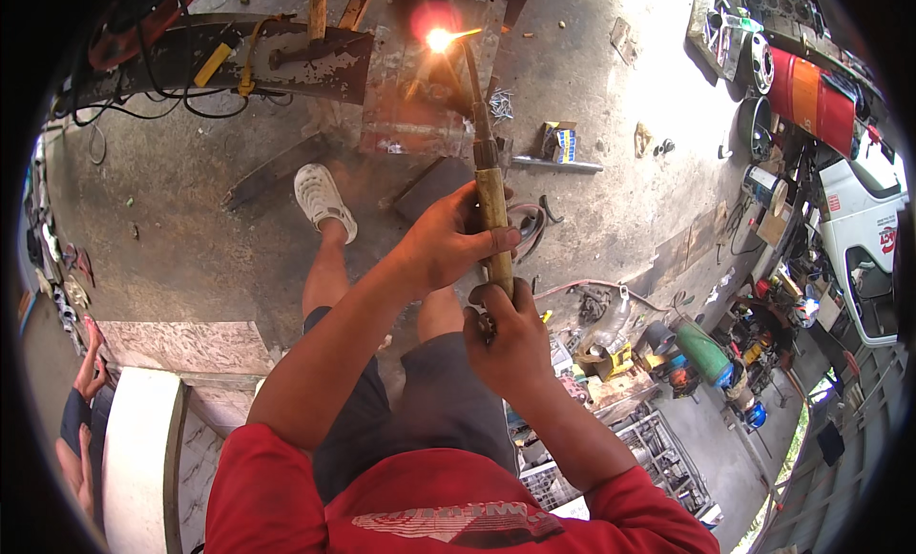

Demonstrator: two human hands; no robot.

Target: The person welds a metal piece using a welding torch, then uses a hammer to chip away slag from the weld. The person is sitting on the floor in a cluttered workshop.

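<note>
My left hand is closed around the upper handle of a brass-coloured torch. My right hand grips the lower end of the same torch, with fingers around its valve area. The long bent tube rises to a bright flame at its tip, with an orange glare around it. Beneath the flame lies a scuffed metal plate against a dark metal piece. Whether the tip touches the plate I cannot tell. Hoses trail behind my hands to the right.
Small nails, a small box and a metal bar lie near the plate. A red drum, white vehicle part and green cylinder stand at right. Another person's legs show at left beside a white panel.
</note>
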